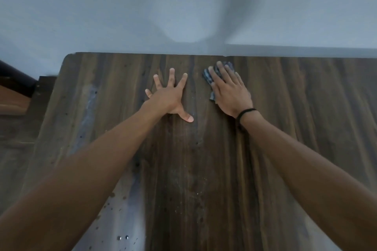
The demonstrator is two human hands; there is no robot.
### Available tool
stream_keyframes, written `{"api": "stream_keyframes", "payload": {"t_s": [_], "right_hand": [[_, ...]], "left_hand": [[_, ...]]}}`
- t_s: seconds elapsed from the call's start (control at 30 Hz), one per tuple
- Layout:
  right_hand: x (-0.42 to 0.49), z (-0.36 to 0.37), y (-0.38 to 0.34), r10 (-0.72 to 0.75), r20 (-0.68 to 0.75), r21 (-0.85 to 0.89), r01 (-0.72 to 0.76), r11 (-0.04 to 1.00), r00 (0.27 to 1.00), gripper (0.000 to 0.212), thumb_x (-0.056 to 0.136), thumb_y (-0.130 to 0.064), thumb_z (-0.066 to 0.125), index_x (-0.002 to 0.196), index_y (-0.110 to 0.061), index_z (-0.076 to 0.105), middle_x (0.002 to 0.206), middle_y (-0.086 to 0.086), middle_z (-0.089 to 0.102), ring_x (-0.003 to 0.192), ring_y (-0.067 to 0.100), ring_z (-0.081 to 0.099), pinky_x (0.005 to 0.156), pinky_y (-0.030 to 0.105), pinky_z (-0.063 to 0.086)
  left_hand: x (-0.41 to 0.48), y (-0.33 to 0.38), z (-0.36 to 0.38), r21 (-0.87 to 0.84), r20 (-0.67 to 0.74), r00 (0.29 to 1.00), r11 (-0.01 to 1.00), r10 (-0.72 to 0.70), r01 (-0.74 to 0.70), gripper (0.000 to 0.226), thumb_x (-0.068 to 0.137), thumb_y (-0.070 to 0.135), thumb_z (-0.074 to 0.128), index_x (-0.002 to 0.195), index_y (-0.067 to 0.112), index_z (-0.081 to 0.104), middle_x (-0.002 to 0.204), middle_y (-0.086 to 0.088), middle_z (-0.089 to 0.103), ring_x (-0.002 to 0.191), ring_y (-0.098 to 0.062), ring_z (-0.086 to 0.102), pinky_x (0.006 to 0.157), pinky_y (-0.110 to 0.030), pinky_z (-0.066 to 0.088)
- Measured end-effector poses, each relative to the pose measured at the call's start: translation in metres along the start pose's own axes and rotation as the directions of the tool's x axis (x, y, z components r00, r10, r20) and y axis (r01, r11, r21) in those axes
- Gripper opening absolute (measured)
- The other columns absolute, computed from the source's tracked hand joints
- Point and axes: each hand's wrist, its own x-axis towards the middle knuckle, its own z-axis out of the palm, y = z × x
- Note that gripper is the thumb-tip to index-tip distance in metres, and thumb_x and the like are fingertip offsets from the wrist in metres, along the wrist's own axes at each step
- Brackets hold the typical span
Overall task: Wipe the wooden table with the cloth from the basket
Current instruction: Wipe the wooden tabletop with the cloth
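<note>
Pressure is the point here: the right hand [228,91] lies flat, fingers straight, pressing the crumpled blue-grey cloth [210,79] onto the dark wooden table [204,169] near its far edge, while the left hand [169,96], fingers splayed and holding nothing, likely braces the reach.

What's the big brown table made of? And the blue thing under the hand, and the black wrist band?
The dark brown table looks like wood or wood-look laminate: long grain streaks, dull sheen. The blue-grey mottled cloth under the right hand seems soft fabric; it crumples. The thin black wristband may be cord or elastic; too small to tell.
</note>
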Motion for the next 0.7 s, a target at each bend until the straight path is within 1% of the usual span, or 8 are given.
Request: {"api": "stream_keyframes", "payload": {"t_s": [0.03, 0.07, 0.17, 0.3, 0.4, 0.53, 0.63, 0.7], "right_hand": [[0.004, -0.001, 0.006, -0.077, 0.023, -0.004, 0.078, 0.997, 0.997, 0.054, 0.108, -0.04, 0.02, 0.16, -0.032, 0.009, 0.167, -0.003, -0.001, 0.154, 0.019, -0.003, 0.123, 0.039, 0.001], [0.011, -0.005, 0.011, -0.053, 0.02, 0.001, 0.053, 0.999, 0.998, 0.054, 0.108, -0.04, 0.02, 0.16, -0.032, 0.01, 0.168, -0.002, 0.0, 0.154, 0.019, -0.002, 0.124, 0.041, 0.002], [0.025, -0.01, 0.006, 0.197, -0.038, 0.059, -0.195, 0.979, 0.98, 0.054, 0.108, -0.037, 0.022, 0.16, -0.027, 0.012, 0.168, 0.003, 0.002, 0.154, 0.022, -0.001, 0.123, 0.042, -0.001], [0.025, -0.007, 0.004, -0.026, 0.007, 0.014, 0.026, 1.0, 1.0, 0.053, 0.108, -0.037, 0.022, 0.16, -0.031, 0.013, 0.168, -0.002, 0.002, 0.154, 0.02, 0.0, 0.124, 0.041, 0.0], [0.041, -0.011, 0.003, 0.185, -0.025, 0.071, -0.183, 0.981, 0.982, 0.054, 0.107, -0.037, 0.022, 0.16, -0.028, 0.014, 0.168, 0.002, 0.003, 0.155, 0.021, 0.0, 0.124, 0.042, 0.0], [0.039, -0.01, 0.004, 0.012, 0.038, 0.039, -0.014, 0.999, 0.999, 0.053, 0.108, -0.039, 0.021, 0.16, -0.032, 0.012, 0.168, -0.001, 0.001, 0.154, 0.019, -0.002, 0.122, 0.039, -0.001], [0.044, -0.011, -0.001, 0.157, -0.002, 0.06, -0.157, 0.986, 0.988, 0.054, 0.108, -0.037, 0.022, 0.16, -0.029, 0.014, 0.168, 0.003, 0.002, 0.154, 0.022, -0.001, 0.124, 0.042, 0.001], [0.04, -0.004, -0.008, 0.059, 0.018, 0.035, -0.059, 0.998, 0.998, 0.054, 0.107, -0.038, 0.021, 0.16, -0.03, 0.012, 0.168, 0.002, 0.001, 0.154, 0.023, -0.002, 0.123, 0.043, 0.0]], "left_hand": [[-0.001, 0.0, 0.0, 0.0, -0.004, 1.0, 1.0, -0.005, 0.005, 0.146, 0.06, 0.058, 0.087, 0.151, 0.039, -0.026, 0.154, 0.002, -0.044, 0.14, -0.048, -0.033, 0.109, -0.076, 0.0], [-0.002, -0.001, -0.001, 0.004, -0.007, 1.0, 1.0, -0.012, 0.012, 0.146, 0.061, 0.058, 0.087, 0.151, 0.038, -0.026, 0.154, 0.002, -0.044, 0.14, -0.048, -0.033, 0.109, -0.076, 0.0], [-0.001, 0.0, -0.001, 0.001, -0.001, 1.0, 1.0, -0.003, 0.003, 0.146, 0.061, 0.057, 0.087, 0.151, 0.038, -0.026, 0.154, 0.002, -0.044, 0.14, -0.048, -0.033, 0.109, -0.076, 0.0], [-0.002, 0.0, 0.0, -0.002, -0.013, 1.0, 1.0, 0.005, -0.005, 0.145, 0.061, 0.058, 0.087, 0.152, 0.038, -0.025, 0.154, 0.003, -0.043, 0.14, -0.048, -0.033, 0.11, -0.076, 0.001], [-0.001, -0.004, -0.002, -0.004, -0.011, 1.0, 1.0, -0.002, 0.002, 0.146, 0.061, 0.058, 0.087, 0.152, 0.039, -0.026, 0.155, 0.003, -0.043, 0.14, -0.047, -0.033, 0.11, -0.076, 0.0], [-0.003, -0.003, 0.001, -0.001, -0.029, 1.0, 1.0, 0.009, -0.009, 0.145, 0.06, 0.059, 0.087, 0.152, 0.038, -0.024, 0.156, 0.003, -0.041, 0.141, -0.048, -0.032, 0.109, -0.076, 0.001], [-0.003, -0.003, -0.001, -0.004, -0.023, 1.0, 1.0, 0.006, -0.006, 0.146, 0.06, 0.058, 0.087, 0.152, 0.038, -0.024, 0.155, 0.003, -0.042, 0.141, -0.048, -0.031, 0.109, -0.077, 0.002], [-0.003, -0.001, 0.001, -0.007, -0.02, 1.0, 1.0, 0.021, -0.021, 0.146, 0.059, 0.06, 0.087, 0.153, 0.038, -0.023, 0.156, 0.003, -0.041, 0.141, -0.048, -0.03, 0.109, -0.077, 0.003]]}}
